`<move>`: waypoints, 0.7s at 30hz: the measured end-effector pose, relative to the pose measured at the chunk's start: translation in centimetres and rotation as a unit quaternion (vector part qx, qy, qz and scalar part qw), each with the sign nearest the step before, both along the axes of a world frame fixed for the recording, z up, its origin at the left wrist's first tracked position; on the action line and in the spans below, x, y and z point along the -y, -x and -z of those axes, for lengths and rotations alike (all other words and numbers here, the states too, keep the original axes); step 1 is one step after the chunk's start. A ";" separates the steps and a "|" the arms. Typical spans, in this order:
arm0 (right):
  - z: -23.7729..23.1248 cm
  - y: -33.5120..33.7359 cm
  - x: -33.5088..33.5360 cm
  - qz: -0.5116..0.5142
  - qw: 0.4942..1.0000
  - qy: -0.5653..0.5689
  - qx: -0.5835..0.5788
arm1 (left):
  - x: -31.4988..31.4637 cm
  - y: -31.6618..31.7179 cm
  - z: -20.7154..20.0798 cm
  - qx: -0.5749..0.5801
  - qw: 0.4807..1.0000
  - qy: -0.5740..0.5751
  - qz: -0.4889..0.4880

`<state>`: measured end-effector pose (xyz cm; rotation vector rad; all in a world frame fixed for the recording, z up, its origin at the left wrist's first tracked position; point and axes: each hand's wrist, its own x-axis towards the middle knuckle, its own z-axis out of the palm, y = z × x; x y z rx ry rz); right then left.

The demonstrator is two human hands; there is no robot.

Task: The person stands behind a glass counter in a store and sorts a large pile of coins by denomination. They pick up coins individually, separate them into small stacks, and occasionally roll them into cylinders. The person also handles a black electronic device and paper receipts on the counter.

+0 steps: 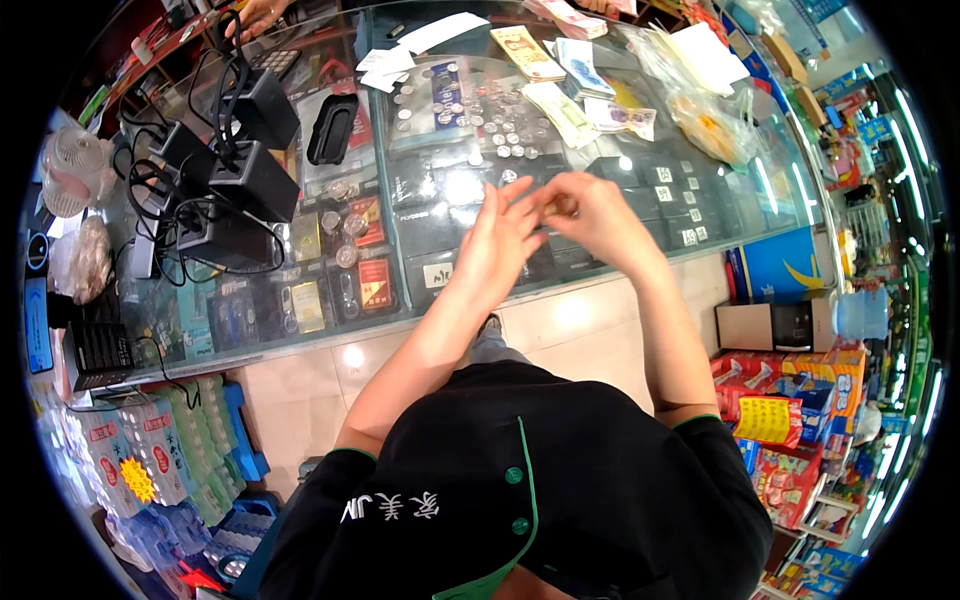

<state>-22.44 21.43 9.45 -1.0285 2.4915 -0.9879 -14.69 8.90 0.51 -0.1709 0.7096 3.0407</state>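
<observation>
Over the front part of a glass counter (330, 345), my hands meet at the fingertips. My left hand (495, 240) has its fingers stretched out, with no held thing showing. My right hand (598, 215) is curled with its fingers pinched together at the left fingertips; what it grips, if anything, is too small to make out. Just beyond my hands, many silvery coins (503, 139) lie scattered on the glass. Behind them are an orange-brown stack of banknotes (526, 52), a blue-grey stack of banknotes (583, 68), yellow-green banknotes (560, 114) and a purplish banknote (626, 119).
Black box-shaped devices (252, 182) with tangled cables stand at the left, near a small fan (76, 165). A black tray (333, 130), paper slips (385, 68) and a plastic bag (712, 128) lie on the counter. Another person's hand (258, 16) shows at the far left.
</observation>
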 end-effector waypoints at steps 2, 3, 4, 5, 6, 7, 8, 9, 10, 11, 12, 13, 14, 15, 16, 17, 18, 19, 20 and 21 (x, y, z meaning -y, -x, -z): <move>0.1 2.2 -1.6 0.051 0.994 -0.052 -0.076 | 0.9 0.0 -0.5 0.005 0.995 0.091 -0.033; 0.9 3.5 -2.5 0.067 0.987 -0.069 -0.131 | 1.2 0.0 -0.7 0.007 0.990 0.136 -0.049; 1.5 4.7 -3.2 0.079 0.986 -0.086 -0.117 | 1.4 0.4 -0.8 0.014 0.983 0.170 -0.074; 2.1 5.8 -3.6 0.088 0.986 -0.101 -0.102 | 1.8 0.7 -1.0 0.010 0.975 0.206 -0.083; 2.6 6.4 -4.0 0.098 0.984 -0.118 -0.087 | 2.3 1.2 -1.2 0.004 0.966 0.241 -0.090; 3.2 6.8 -4.3 0.097 0.984 -0.118 -0.097 | 2.6 1.7 -1.6 -0.002 0.957 0.275 -0.097; 3.7 7.1 -4.5 0.096 0.983 -0.117 -0.107 | 2.9 2.2 -2.0 -0.004 0.949 0.297 -0.103; 4.0 7.4 -4.8 0.094 0.982 -0.117 -0.117 | 3.1 2.7 -2.4 -0.004 0.939 0.326 -0.107; 4.1 7.6 -5.1 0.094 0.983 -0.118 -0.106 | 3.2 3.3 -2.9 -0.005 0.929 0.354 -0.111; 4.2 7.7 -5.0 0.091 0.985 -0.116 -0.094 | 3.5 3.8 -3.1 -0.004 0.916 0.384 -0.116; 4.3 7.8 -5.0 0.088 0.986 -0.115 -0.082 | 3.7 4.4 -3.0 -0.006 0.907 0.400 -0.130; 4.5 7.8 -5.1 0.088 0.987 -0.112 -0.073 | 3.8 4.9 -2.8 -0.005 0.906 0.401 -0.132; 4.6 7.9 -5.3 0.089 0.988 -0.108 -0.066 | 3.9 5.4 -2.6 -0.004 0.906 0.402 -0.135; 4.7 7.9 -5.4 0.089 0.989 -0.105 -0.059 | 4.0 5.7 -2.3 -0.004 0.905 0.404 -0.137; 4.7 7.8 -5.5 0.092 0.990 -0.096 -0.049 | 4.1 5.7 -1.9 0.017 0.905 0.402 -0.136; 4.6 7.5 -5.5 0.097 0.990 -0.089 -0.040 | 4.1 5.6 -1.6 0.037 0.906 0.400 -0.134; 4.6 7.2 -5.5 0.102 0.991 -0.081 -0.031 | 4.2 5.5 -1.3 0.057 0.906 0.397 -0.132; 4.7 7.0 -5.5 0.122 0.991 -0.053 -0.030 | 4.3 5.5 -1.3 0.047 0.906 0.397 -0.137; 4.9 6.7 -5.5 0.141 0.989 -0.026 -0.029 | 4.5 5.4 -1.3 0.037 0.906 0.398 -0.142; 5.1 6.4 -5.4 0.160 0.987 0.002 -0.028 | 4.6 5.4 -1.3 0.027 0.905 0.398 -0.147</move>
